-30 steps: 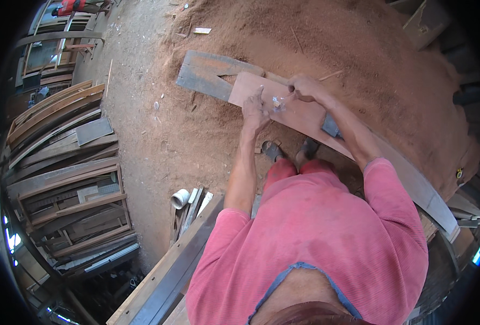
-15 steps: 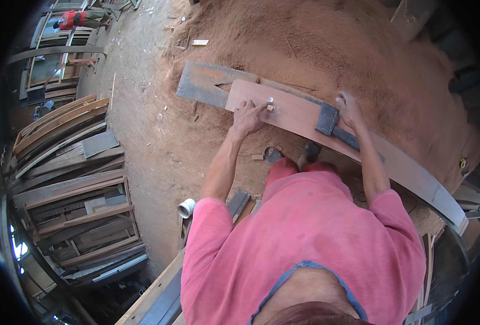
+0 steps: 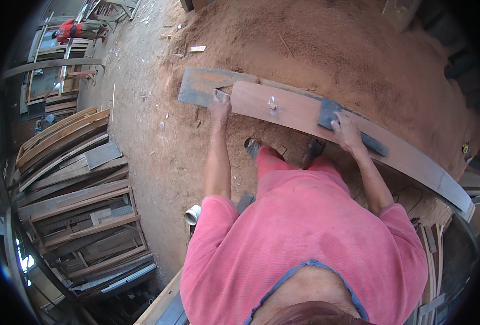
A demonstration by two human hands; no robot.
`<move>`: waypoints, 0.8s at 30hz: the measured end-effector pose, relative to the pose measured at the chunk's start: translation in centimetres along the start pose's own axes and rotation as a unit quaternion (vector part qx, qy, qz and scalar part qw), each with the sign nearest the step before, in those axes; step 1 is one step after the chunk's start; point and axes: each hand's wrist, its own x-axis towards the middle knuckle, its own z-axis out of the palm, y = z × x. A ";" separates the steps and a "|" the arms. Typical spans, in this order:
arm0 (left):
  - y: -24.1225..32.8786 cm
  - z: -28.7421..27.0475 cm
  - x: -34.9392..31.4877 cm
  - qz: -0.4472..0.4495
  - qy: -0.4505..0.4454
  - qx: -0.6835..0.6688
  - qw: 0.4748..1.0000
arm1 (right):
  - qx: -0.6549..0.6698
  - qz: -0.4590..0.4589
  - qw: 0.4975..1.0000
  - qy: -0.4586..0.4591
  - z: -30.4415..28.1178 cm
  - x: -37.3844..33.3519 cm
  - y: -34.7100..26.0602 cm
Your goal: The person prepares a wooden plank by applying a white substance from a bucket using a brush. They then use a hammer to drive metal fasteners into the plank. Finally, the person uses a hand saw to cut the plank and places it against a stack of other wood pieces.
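Head view — straight down, near, fisheye

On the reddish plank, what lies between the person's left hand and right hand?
In the head view, a small pale object rests on the reddish plank between the left hand and the right hand; otherwise bare wood.

Layout around the long plank

The plank lay across a larger board, which stuck out past the plank's left end. The left hand rested at that left end; the right hand lay on the plank's right half, touching a flat strip. A small object sat on the plank between the hands. A sawdust heap lay behind the plank, stacked frames well to its left.
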 end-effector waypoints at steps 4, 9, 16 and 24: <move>-3.0 -3.1 4.3 -0.010 -0.008 0.145 0.989 | 0.077 -0.018 0.978 -0.192 4.4 -0.1 -8.9; -1.2 -4.5 8.5 -0.095 -0.088 0.230 0.965 | 0.042 0.000 0.986 -0.164 13.3 3.3 -16.2; -9.1 -1.4 10.1 -0.022 -0.130 0.221 0.966 | -0.007 0.234 0.971 0.038 19.8 10.5 -21.0; -9.0 -2.4 10.4 -0.011 -0.178 0.220 0.959 | -0.019 0.356 0.932 0.063 20.8 11.0 -22.5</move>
